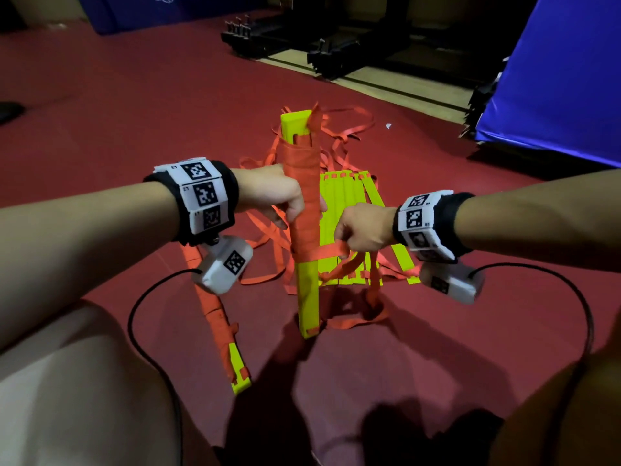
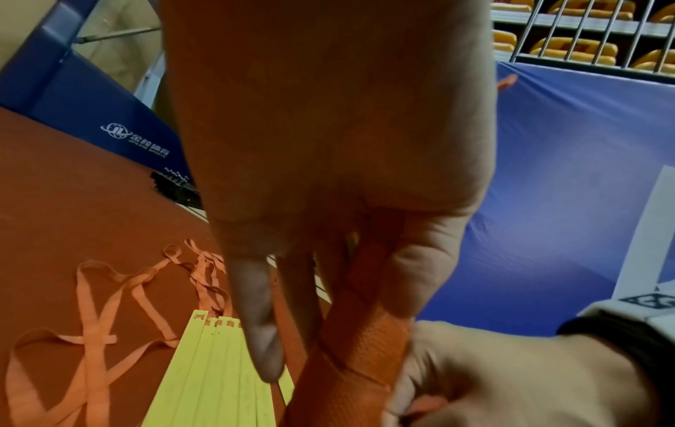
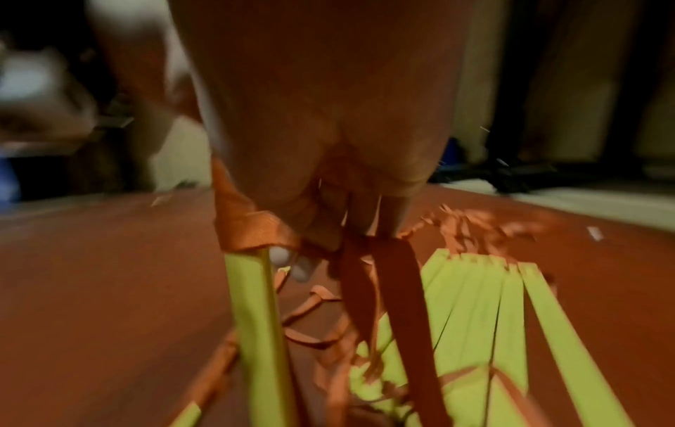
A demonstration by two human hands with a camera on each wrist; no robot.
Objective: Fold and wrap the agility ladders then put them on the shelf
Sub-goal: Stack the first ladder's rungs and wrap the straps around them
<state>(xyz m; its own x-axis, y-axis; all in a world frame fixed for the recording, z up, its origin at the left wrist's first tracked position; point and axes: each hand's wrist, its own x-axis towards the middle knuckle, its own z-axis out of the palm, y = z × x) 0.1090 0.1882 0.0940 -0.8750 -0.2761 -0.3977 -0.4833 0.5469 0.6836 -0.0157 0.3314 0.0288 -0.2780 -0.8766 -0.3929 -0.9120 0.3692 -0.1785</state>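
Note:
A stack of yellow ladder rungs (image 1: pixel 307 297) stands on end on the red floor, its upper half wound in orange strap (image 1: pixel 302 183). My left hand (image 1: pixel 285 200) grips the wrapped part, seen in the left wrist view as orange webbing (image 2: pixel 365 355) under my fingers (image 2: pixel 259 332). My right hand (image 1: pixel 359 230) pinches a length of orange strap (image 1: pixel 322 252) pulled sideways round the stack, just above the bare yellow rungs (image 3: pixel 255 317). Another ladder's yellow rungs (image 1: pixel 342 203) lie flat behind, with loose orange straps (image 1: pixel 349 129) tangled around them.
A wrapped ladder bundle (image 1: pixel 221 331) lies on the floor at lower left. Black metal frames (image 1: pixel 336 45) stand at the back. A blue padded mat (image 1: pixel 554 72) rises at the right, another blue mat (image 2: pixel 91 115) at the left. Camera cables (image 1: pixel 144 307) trail from both wrists.

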